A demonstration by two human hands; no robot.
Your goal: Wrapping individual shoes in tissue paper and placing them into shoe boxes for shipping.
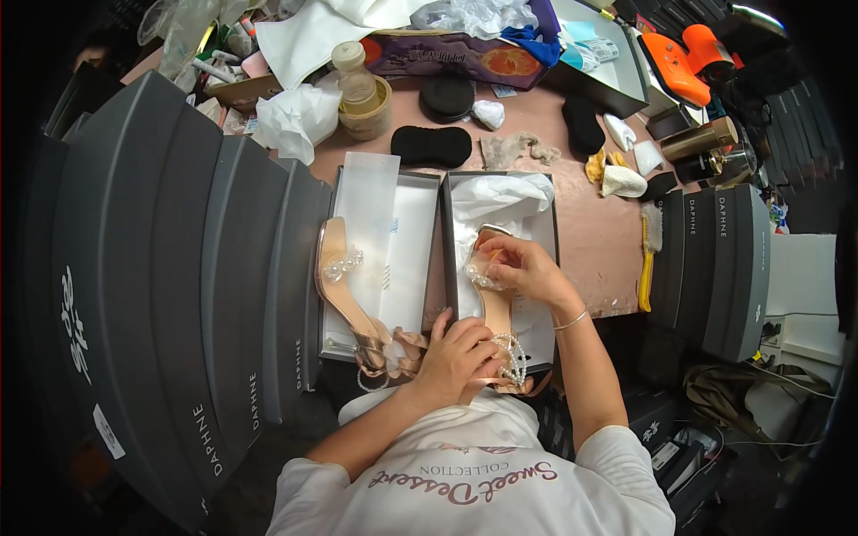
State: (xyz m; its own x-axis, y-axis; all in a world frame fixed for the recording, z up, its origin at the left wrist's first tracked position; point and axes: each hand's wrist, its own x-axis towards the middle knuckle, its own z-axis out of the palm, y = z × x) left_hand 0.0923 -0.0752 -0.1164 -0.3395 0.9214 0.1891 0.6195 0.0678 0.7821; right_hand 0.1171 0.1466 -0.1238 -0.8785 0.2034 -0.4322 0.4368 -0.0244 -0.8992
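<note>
Item: head cam, L of pair | my feed: wide fisheye, upright | looks dn/fwd past shirt [572, 505] | L hand [458, 350] + R hand [538, 272] close, ctr | table [601, 259] beyond

At nine o'clock, tall dark grey boxes [134, 295] carry white Latin capitals along their edges, and the nearest bears also a large white emblem. A small white label [109, 431], too small for reading, is on it at eight. At three, similar grey boxes [706, 268] show pale capitals. At twelve, a purple box [420, 55] has lettering. At six, a white shirt [483, 509] bears upside-down, pinkish script.
</note>
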